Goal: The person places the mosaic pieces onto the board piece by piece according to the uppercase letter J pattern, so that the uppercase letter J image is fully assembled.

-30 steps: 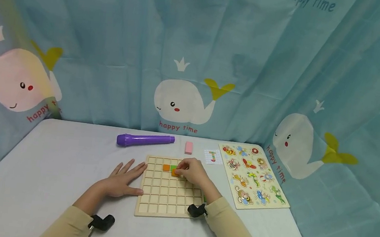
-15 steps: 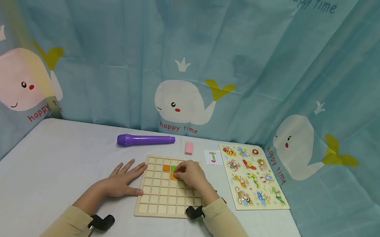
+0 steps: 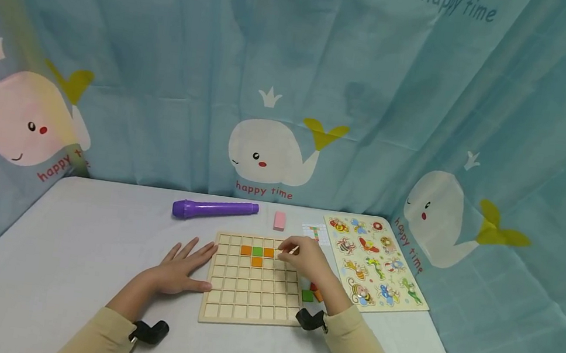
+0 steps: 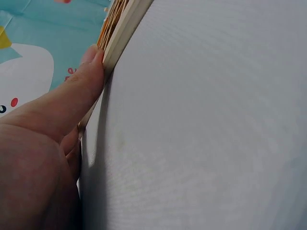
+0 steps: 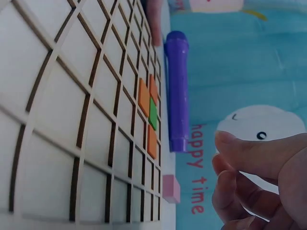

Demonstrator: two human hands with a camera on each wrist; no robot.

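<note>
A wooden grid board (image 3: 242,294) lies on the white table. In its upper part, an orange tile (image 3: 246,250), a green tile (image 3: 258,252) and another orange tile (image 3: 268,252) sit in a row, with a further orange tile (image 3: 257,262) directly below the green one. My left hand (image 3: 178,271) rests flat, fingers spread, with fingertips and thumb at the board's left edge; the left wrist view shows the thumb against that edge. Over the board's upper right, my right hand (image 3: 306,260) hovers with loosely bent fingers. Nothing shows between its thumb and fingers (image 5: 228,184) in the right wrist view.
Loose green (image 3: 307,296) and orange (image 3: 319,296) tiles lie right of the board, partly behind the right forearm. Behind the board are a purple microphone-shaped tube (image 3: 215,210), a pink block (image 3: 280,221) and a pattern card (image 3: 314,232). An insect puzzle board (image 3: 375,264) lies far right.
My right hand has let go of the orange tile below the green one and moved right, uncovering the row's right orange tile and the loose tiles. The left hand stays put.
</note>
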